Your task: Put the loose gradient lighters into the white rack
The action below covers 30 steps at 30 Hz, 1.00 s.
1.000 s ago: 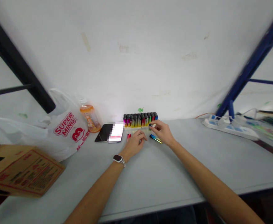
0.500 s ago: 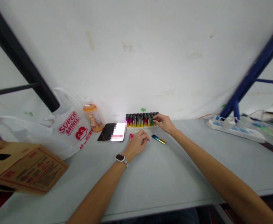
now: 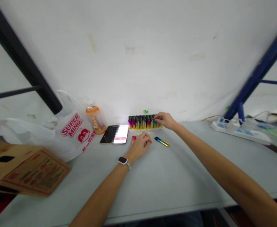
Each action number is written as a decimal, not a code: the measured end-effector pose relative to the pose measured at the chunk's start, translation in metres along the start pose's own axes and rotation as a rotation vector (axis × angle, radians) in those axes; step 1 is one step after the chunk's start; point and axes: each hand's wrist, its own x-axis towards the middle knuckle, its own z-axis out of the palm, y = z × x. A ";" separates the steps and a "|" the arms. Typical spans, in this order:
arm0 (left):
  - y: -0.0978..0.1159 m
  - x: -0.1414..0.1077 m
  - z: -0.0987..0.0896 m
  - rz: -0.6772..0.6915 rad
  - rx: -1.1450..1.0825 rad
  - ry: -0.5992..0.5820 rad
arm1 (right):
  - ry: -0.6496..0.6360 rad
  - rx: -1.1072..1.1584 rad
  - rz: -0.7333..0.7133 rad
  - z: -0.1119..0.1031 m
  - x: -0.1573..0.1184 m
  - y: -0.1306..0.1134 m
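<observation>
Rows of upright lighters [image 3: 141, 122] with black tops and coloured bodies stand in a shallow whitish tray [image 3: 150, 129] against the wall. My right hand [image 3: 164, 119] is at the right end of the rows, thumb and fingers pinched on the top of a lighter there; the fingers partly hide it. On the table rests my left hand [image 3: 141, 145], fingers loosely bent and slightly apart, with nothing visible in them. A red lighter [image 3: 134, 138] lies just beside it, partly covered. Between and below my hands lies a blue-and-gold lighter [image 3: 162, 141].
Left of the tray are a phone [image 3: 121, 134] with a lit screen on a dark tablet-like device [image 3: 108, 135], an orange drink bottle [image 3: 96, 119], a white plastic bag [image 3: 69, 135] and a cardboard box [image 3: 31, 170]. A white power strip [image 3: 239, 130] lies at right.
My right hand has shifted slightly left and up along the lighter rows, still pinched. My left hand has stayed in place. The view has moved a little.
</observation>
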 end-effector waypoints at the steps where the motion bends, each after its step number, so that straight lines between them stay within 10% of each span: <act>1: 0.000 0.000 0.000 0.001 0.001 0.000 | -0.012 0.002 0.000 -0.002 0.000 0.001; 18: 0.001 -0.001 -0.001 -0.011 0.004 -0.005 | -0.126 -0.088 -0.055 -0.022 0.011 0.008; 30: 0.002 0.000 -0.002 -0.022 -0.005 0.005 | 0.033 -0.358 -0.120 0.018 -0.030 -0.002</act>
